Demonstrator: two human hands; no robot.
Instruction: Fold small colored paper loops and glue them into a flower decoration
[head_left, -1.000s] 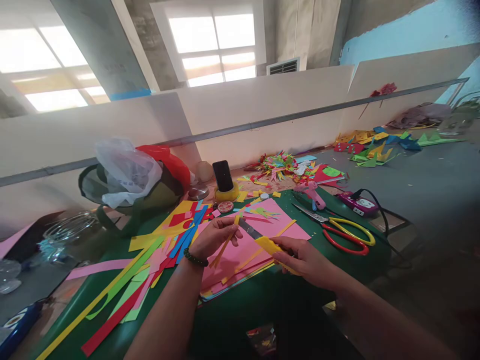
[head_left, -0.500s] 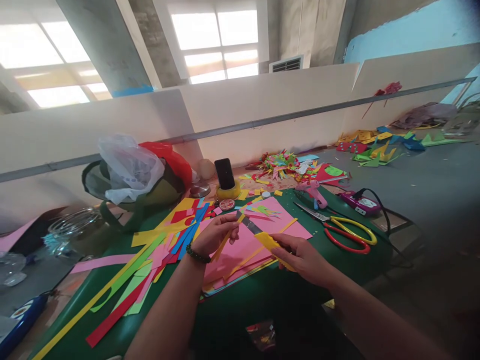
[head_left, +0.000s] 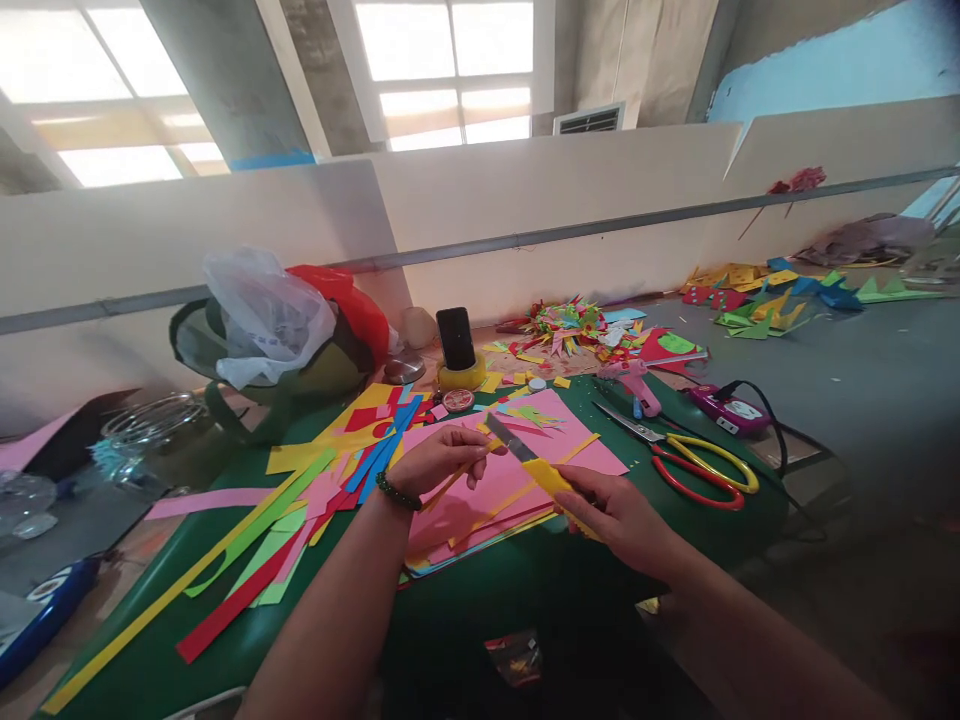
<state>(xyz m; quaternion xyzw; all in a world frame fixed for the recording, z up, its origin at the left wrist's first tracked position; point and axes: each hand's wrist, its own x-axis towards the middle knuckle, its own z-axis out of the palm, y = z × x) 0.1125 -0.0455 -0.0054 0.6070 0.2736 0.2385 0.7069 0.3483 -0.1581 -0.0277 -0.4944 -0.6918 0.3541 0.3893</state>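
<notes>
Pinched between the fingertips of my left hand (head_left: 444, 462) is a narrow yellow paper strip (head_left: 448, 487), its tail hanging below the fingers. My right hand (head_left: 619, 515) is closed around the yellow handle of a utility knife (head_left: 549, 480). The grey blade points up and left, with its tip close to the left fingertips and the strip's upper end; whether blade and paper touch, I cannot tell. Beneath both hands lies a stack of pink paper (head_left: 517, 500) with loose yellow strips on it.
Coloured paper strips (head_left: 289, 545) spread over the green mat (head_left: 150, 630) at left. Scissors (head_left: 690, 465), a pink glue gun (head_left: 634, 385) and a purple power box (head_left: 727, 408) sit at right. Behind stand a phone (head_left: 455, 338) on a tape roll and a bag (head_left: 300, 375).
The strip's upper end has tipped down toward the right, and the blade tip now shows above the left fingertips. Both grips stay the same. The whole view has shifted slightly.
</notes>
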